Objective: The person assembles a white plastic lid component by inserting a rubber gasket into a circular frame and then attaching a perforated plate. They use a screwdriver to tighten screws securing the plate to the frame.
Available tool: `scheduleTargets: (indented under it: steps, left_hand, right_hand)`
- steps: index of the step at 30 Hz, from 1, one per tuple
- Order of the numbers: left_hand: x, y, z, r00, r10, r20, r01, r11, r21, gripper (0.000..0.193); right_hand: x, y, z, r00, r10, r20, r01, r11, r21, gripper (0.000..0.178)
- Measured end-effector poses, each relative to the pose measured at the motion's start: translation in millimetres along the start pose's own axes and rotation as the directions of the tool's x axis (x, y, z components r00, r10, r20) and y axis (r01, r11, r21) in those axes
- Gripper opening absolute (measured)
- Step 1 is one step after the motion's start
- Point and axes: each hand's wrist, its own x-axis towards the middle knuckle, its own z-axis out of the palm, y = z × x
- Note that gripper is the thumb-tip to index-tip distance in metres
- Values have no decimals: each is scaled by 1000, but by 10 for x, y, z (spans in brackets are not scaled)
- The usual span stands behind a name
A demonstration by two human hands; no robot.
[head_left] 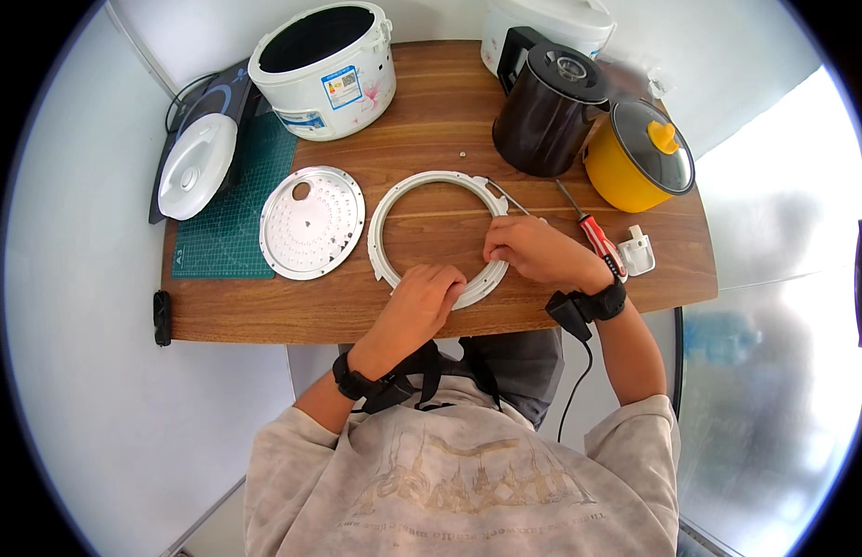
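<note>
A white plastic ring [376,243] lies flat near the front of the wooden table. My left hand [420,302] is closed on its near edge, partly covering it. On the ring's right side, my right hand [540,249] has its fingers pinched together. Whether a small part sits between those fingers is hidden. A thin metal rod [512,194] runs from the ring's upper right toward my right hand. To the left of the ring rests a round metal plate [324,206] with many small holes and one larger hole.
A red-handled screwdriver [593,234] and a white plastic piece [638,255] lie at right. Behind stand a dark kettle [542,121], a yellow pot [626,172] and a white rice cooker body [375,97]. A white lid [197,167] sits at left over a green cutting mat [222,243].
</note>
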Motion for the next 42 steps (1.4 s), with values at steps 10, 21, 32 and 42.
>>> scheduleTargets:
  steps: [10,21,32,42]
  left_hand:
    - [17,42,-70,1000,10,22,-9,999,-47,12]
    - [13,40,-116,996,39,75,-41,999,32,16]
    - [-158,-3,-636,990,5,141,-44,960,276,16]
    - [-106,-93,-592,959,46,281,-151,919,365,7]
  right_hand:
    - [-43,-70,4,997,-32,-71,27,997,-74,8]
    - [-46,-175,42,994,92,-52,-102,965,-242,14]
    - [-121,-127,115,990,76,-118,-93,986,-138,16]
    - [-212,-269,153,981,23,-195,-45,993,-110,11]
